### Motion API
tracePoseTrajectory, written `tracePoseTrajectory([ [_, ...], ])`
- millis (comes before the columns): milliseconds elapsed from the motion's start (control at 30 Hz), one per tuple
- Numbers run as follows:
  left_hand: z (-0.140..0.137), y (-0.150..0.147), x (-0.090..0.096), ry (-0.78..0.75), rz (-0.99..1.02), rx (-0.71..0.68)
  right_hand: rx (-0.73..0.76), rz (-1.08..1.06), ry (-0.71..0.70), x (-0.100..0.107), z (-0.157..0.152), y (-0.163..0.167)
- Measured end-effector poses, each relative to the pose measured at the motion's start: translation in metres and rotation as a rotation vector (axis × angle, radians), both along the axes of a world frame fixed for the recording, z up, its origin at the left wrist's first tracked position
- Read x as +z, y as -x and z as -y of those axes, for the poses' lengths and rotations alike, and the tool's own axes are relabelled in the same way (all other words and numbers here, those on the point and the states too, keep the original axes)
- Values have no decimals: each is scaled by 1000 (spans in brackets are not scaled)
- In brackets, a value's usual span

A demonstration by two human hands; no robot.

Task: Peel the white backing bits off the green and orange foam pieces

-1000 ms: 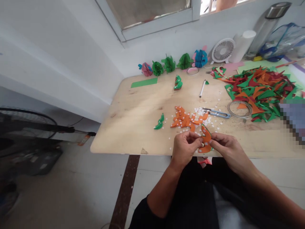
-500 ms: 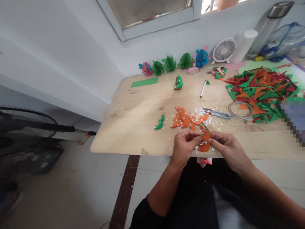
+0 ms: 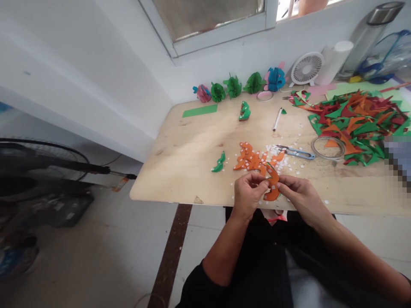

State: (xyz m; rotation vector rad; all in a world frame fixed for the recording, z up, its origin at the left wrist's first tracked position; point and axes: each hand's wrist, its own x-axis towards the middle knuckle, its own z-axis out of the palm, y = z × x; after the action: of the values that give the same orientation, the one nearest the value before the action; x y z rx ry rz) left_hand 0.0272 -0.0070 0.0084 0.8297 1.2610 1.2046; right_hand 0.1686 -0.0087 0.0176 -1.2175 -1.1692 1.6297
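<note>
Between my two hands, near the table's front edge, is a curved orange paper cutout [image 3: 272, 194] with small white squares on it and a little green showing at its edge. My left hand [image 3: 248, 192] pinches its left side between thumb and fingers. From the right, my right hand [image 3: 297, 192] grips its other edge, fingers closed. Just beyond lies a heap of orange cutouts [image 3: 248, 157] bearing white squares. Loose white squares [image 3: 282, 164] are scattered beside it. A wavy green cutout [image 3: 219, 162] rests left of the heap, and a green stack [image 3: 244, 111] farther back.
Blue-handled thread snips [image 3: 300, 154], a tape roll [image 3: 328, 148] and a marker [image 3: 277, 119] lie on the wooden table [image 3: 173, 171]. Coloured paper scraps [image 3: 356, 124] pile up at right. Along the wall stand folded paper figures [image 3: 233, 87], a small fan [image 3: 307, 68] and a bottle [image 3: 369, 42].
The view has shifted slightly, so the table sits a little farther right. The orange cutout has turned a bit in my fingers, and both hands still hold it.
</note>
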Motion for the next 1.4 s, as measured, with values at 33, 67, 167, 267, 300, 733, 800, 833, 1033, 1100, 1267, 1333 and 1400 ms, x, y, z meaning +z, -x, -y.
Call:
tracePoseTrajectory([
  [33,1,0,1,5,11,8,5,16,3,-1,1,0],
  [67,1,-1,2,10,25,15,9,29,5,-1,3,0],
  [167,3,-2,7,24,74,20,3,28,-8,-1,7,1],
  [267,4,-3,9,33,124,16,-28,10,-32,1,11,2],
  [300,5,-3,10,35,136,13,-37,9,-37,2,12,2],
  [733,19,-10,13,-35,57,64,-114,16,-131,13,29,0],
  [800,22,-11,11,-72,-19,77,-100,15,-114,11,30,1],
  [833,24,-11,10,-90,-61,85,-93,19,-104,10,31,2],
  [1033,32,-11,11,-61,21,51,-103,-74,-50,7,40,2],
  [1100,34,-11,13,-30,96,15,-89,-133,-7,8,43,1],
  [1267,41,-8,15,-35,115,-11,-108,-159,24,11,49,-4],
  [1333,46,-9,16,-41,102,-7,-166,-156,10,12,50,-6],
  [1400,50,-10,15,-29,111,-25,-191,-169,4,12,50,-7],
])
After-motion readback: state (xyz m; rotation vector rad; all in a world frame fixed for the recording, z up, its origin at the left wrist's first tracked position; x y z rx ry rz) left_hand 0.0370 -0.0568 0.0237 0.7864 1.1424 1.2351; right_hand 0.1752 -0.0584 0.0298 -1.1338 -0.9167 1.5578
